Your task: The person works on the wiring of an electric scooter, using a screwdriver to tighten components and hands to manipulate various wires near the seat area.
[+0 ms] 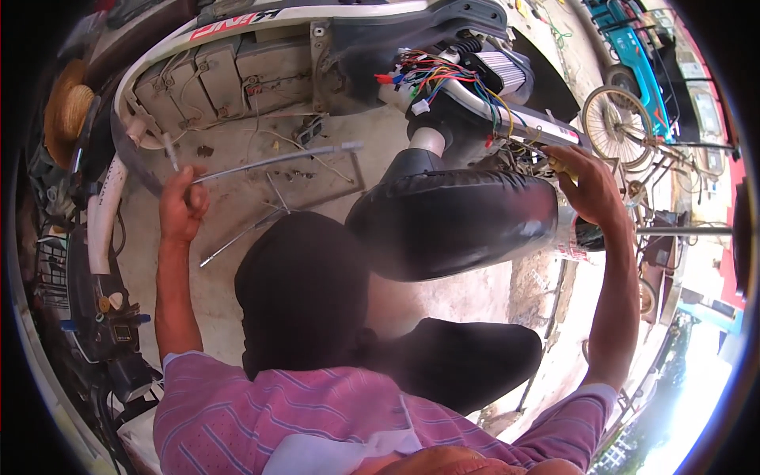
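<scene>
My left hand [184, 207] is closed at the left end of a long grey rod [269, 161], which stretches to the right over the floor beside the white bike frame [101, 222]. My right hand [587, 186] is closed around a small yellow-handled object [564, 166] at the right end of the bike, below a bundle of coloured wires with connectors [439, 75]. A black padded seat [451, 226] lies under the wires, left of my right hand. Several grey battery blocks [218, 83] sit in the frame at the top.
A straw hat [67, 115] and handlebar controls [119, 324] are at the left. Thin metal tools [237, 241] lie on the concrete floor [317, 190]. A bicycle wheel [613, 127] and a teal vehicle [637, 71] stand at the upper right. My legs [293, 301] fill the lower middle.
</scene>
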The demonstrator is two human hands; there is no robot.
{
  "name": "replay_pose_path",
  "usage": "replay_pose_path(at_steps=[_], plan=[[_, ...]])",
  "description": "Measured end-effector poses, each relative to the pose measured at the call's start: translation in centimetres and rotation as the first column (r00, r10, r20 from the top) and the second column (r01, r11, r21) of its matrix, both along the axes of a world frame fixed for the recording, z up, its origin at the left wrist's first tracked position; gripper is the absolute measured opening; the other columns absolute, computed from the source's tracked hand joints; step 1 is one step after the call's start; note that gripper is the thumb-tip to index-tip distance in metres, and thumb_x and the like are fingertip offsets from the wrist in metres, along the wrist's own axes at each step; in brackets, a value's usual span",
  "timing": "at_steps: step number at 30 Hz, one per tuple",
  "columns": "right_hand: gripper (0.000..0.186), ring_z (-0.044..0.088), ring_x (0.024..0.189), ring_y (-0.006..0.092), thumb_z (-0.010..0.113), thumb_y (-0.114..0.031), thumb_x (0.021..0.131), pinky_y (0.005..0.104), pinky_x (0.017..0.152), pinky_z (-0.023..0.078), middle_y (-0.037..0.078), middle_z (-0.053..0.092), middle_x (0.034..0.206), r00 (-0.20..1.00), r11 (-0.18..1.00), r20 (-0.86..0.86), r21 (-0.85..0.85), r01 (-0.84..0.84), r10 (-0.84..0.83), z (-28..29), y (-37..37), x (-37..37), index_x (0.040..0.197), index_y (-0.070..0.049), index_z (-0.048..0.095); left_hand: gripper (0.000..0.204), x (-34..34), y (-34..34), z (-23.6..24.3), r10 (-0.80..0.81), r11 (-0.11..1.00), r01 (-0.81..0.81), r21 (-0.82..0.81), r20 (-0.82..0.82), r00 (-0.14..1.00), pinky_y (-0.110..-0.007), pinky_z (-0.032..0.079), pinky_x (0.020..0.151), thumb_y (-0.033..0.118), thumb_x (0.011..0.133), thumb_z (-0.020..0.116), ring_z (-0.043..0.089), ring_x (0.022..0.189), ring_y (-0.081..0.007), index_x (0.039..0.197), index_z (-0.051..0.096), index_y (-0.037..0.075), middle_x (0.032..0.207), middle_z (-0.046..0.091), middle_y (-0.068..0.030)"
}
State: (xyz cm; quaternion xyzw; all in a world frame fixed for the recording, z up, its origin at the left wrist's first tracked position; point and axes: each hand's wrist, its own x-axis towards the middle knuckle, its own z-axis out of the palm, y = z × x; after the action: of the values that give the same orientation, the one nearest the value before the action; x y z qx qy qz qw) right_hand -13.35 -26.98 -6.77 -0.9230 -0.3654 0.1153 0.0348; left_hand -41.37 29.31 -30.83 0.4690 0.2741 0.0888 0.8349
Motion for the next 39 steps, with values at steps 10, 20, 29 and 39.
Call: replay_pose_path(at_steps=[10,20,29,39], plan=[[0.045,0.069,0.102,0.0353,0.063,0.002,0.085,0.0439,0.088,0.055,0.014,0.072,0.108,0.999,0.999,-0.004,-0.004,0.043,-0.043,0.3,0.3,-0.5,0.129,-0.011,0.067,0.028,7.1,-7.5,-4.2,-0.158,0.902,0.274,-0.334,0.337,0.928,-0.027,0.026,0.042,0.029,0.108,0.053,0.03,0.045,-0.0078,0.106,0.067,0.004,0.054,0.037,0.005],[0.046,0.068,0.105,0.0365,0.064,0.0,0.086,0.0446,0.09,0.055,0.013,0.072,0.112,0.999,0.999,-0.022,-0.016,0.049,-0.049,0.0,0.1,-0.1,0.13,-0.013,0.067,0.03,11.3,-11.8,-5.8,-0.274,0.821,0.401,-0.406,0.337,0.901,-0.028,0.027,0.041,0.029,0.108,0.053,0.031,0.04,-0.0095,0.107,0.066,0.003,0.053,0.042,0.0026],[0.046,0.07,0.106,0.0342,0.064,0.006,0.085,0.0421,0.092,0.055,0.015,0.071,0.115,0.999,0.999,-0.016,-0.033,0.034,-0.035,0.1,0.4,-0.1,0.129,-0.006,0.066,0.032,12.8,-13.1,-6.2,-0.335,0.804,0.449,-0.389,0.328,0.883,-0.028,0.029,0.044,0.034,0.11,0.05,0.032,0.043,-0.0085,0.109,0.066,0.006,0.054,0.042,0.0048],[0.045,0.069,0.105,0.0355,0.064,0.003,0.085,0.0434,0.091,0.055,0.015,0.072,0.112,0.998,0.998,-0.033,-0.034,0.053,-0.054,0.2,0.3,0.0,0.129,-0.009,0.067,0.031,13.5,-13.8,-6.6,-0.302,0.792,0.414,-0.449,0.302,0.904,-0.028,0.027,0.042,0.031,0.108,0.053,0.033,0.042,-0.0085,0.107,0.069,0.005,0.053,0.046,0.0039]])
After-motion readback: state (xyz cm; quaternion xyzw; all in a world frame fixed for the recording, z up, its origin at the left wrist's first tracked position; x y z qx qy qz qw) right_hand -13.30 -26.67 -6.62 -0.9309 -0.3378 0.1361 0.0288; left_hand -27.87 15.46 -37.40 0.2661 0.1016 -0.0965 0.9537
